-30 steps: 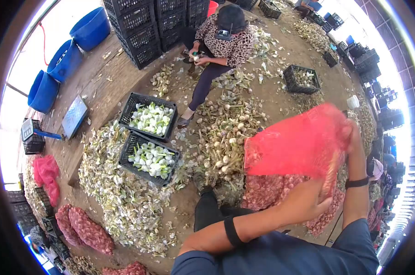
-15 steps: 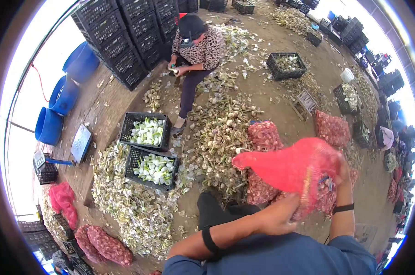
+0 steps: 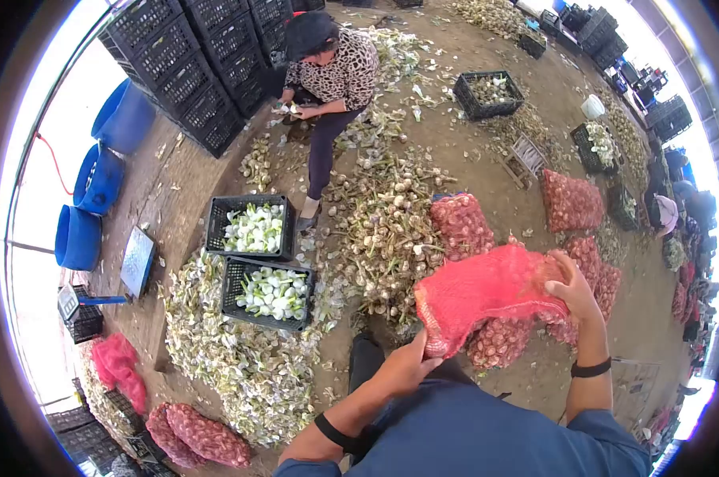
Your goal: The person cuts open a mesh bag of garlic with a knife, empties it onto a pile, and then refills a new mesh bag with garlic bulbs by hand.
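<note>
A red mesh bag (image 3: 487, 290), looking limp and unfilled, is stretched out in front of my body. My left hand (image 3: 405, 367) grips its near left corner, by a paler band along the edge. At the opposite end, my right hand (image 3: 572, 288) is closed on the mesh, thumb on top. Beneath and behind the bag stand filled red mesh sacks of garlic (image 3: 461, 225), partly covered by it. A heap of untrimmed garlic bulbs (image 3: 391, 246) with stalks lies on the ground just beyond my left hand.
Two black crates (image 3: 231, 306) of trimmed white garlic stand left, beside a pile of peelings (image 3: 224, 358). A seated person (image 3: 336, 75) handles garlic near stacked black crates (image 3: 193, 71). Blue barrels (image 3: 97, 179) and a scale (image 3: 139, 261) are farther left. More filled sacks (image 3: 197, 433) lie lower left.
The red mesh bag has swung lower and spread out flatter. My left hand has moved left to its near corner, while my right hand keeps hold of the other end.
</note>
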Tool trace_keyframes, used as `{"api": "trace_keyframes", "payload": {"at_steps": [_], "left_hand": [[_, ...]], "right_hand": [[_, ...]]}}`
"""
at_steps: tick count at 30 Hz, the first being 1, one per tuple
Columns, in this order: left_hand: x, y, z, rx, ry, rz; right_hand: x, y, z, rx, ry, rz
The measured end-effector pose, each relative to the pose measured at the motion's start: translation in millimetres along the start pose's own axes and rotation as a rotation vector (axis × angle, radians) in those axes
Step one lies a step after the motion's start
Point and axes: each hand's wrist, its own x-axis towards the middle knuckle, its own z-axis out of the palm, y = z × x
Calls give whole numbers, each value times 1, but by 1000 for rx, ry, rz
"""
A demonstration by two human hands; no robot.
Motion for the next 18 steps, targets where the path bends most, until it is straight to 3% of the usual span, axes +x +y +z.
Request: {"api": "trace_keyframes", "payload": {"at_steps": [1, 3, 5, 7, 9, 11, 12, 14, 16, 18], "left_hand": [[1, -15, -4, 38, -2, -36], [-2, -36, -15, 69, -10, -74], [-2, -48, -29, 162, -24, -252], [-8, -58, -40, 244, 21, -247], [-9, -59, -54, 432, 98, -206], [-9, -52, -65, 396, 185, -182], [-8, -51, -69, 401, 283, -118], [-5, -49, -74, 347, 462, 18], [5, -49, -83, 337, 441, 45], [17, -52, -92, 380, 421, 30]], "right_hand": [[7, -9, 9, -6, 0, 4], [20, -30, 30, -323, 4, -12], [30, -63, 39, -387, 78, 3], [31, -79, 41, 72, 207, -103], [31, -82, 50, 41, 208, -139], [31, -68, 44, -71, 181, -6], [27, -73, 44, 114, 328, -57], [16, -67, 44, 112, 399, -26], [5, -39, 52, 129, 484, 12], [-12, -3, 72, -131, 86, 23]]}}
